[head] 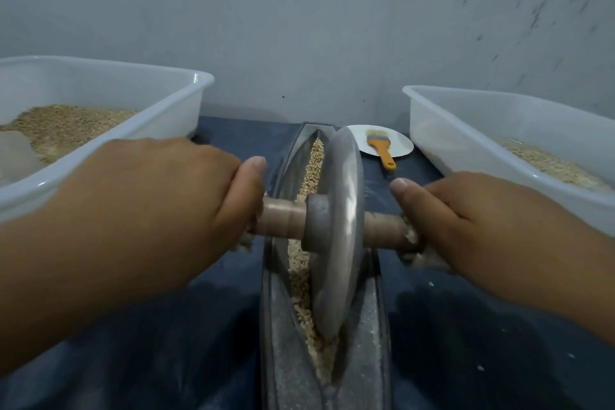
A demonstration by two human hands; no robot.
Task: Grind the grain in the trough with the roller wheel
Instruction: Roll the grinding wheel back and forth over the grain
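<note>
A grey metal roller wheel (337, 233) stands on edge in a long, narrow metal trough (283, 359) that runs away from me down the middle. Tan grain (301, 280) lies along the trough's groove, mostly to the left of the wheel. A wooden axle (283, 218) passes through the wheel's hub. My left hand (173, 203) grips the axle's left end and my right hand (472, 220) grips its right end, thumbs pointing inward along the top.
A white plastic tub (186, 93) with grain stands at the left and another white tub (466, 123) with grain at the right. A white plate (399, 140) bearing an orange-handled brush (382, 150) sits behind the trough, near the grey wall. Dark blue cloth (166, 343) covers the table.
</note>
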